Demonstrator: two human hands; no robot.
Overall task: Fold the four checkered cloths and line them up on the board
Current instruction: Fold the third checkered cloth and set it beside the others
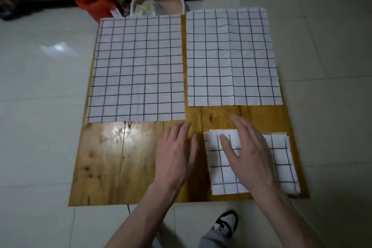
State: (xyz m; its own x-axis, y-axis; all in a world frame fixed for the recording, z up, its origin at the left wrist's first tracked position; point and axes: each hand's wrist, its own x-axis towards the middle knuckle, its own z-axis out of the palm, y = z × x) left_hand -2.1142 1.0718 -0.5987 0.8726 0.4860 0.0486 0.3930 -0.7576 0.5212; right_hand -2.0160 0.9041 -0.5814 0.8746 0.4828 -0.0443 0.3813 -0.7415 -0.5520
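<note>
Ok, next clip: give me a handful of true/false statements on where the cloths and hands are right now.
1. Two cloths lie unfolded on the board. True: left cloth, right cloth.
2. The right hand rests on a folded cloth. True.
3. The left hand grips a cloth. False: it is flat and open over bare wood.
4. The folded cloth sits at the board's far left corner. False: near right corner.

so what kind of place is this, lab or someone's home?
Probably a home: the wooden board lies on a tiled floor, with a red bucket and a white basket behind it.
</note>
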